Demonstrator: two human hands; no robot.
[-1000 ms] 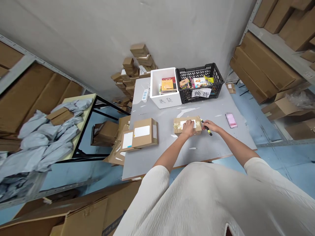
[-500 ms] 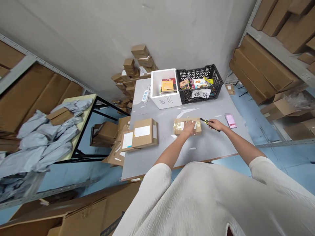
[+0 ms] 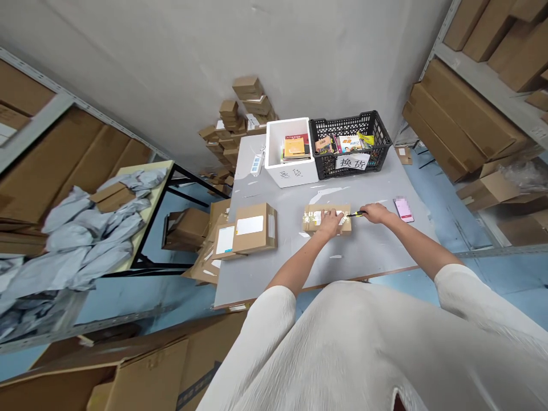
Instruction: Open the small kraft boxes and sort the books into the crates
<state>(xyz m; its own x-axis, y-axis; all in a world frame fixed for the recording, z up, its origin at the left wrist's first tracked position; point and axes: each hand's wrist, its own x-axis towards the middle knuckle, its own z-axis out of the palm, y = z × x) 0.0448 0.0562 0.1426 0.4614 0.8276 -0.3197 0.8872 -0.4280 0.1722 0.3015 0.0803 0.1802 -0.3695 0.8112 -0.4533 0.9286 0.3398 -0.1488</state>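
Note:
A small taped cardboard box (image 3: 310,219) with a white label lies on the grey table (image 3: 257,279). My left hand (image 3: 329,222) rests on top of it with the fingers spread, pressing it from above and covering part of the label. In my right hand (image 3: 374,213), fingers closed round the handle, is a black and yellow box cutter (image 3: 358,214). Its tip points left and meets the box's right end; whether the blade has entered the tape is too small to tell.
A pink-screened phone (image 3: 403,209) lies right of my right hand. At the back stand a white foam box (image 3: 295,175) and a black crate (image 3: 379,154), both with books. Two labelled cardboard parcels (image 3: 257,242) lie left. Grey bags (image 3: 72,240) cover a side table.
The box cutter has swung from a slant to nearly level, and its tip has come down to the box's right end. My left hand stays on the box.

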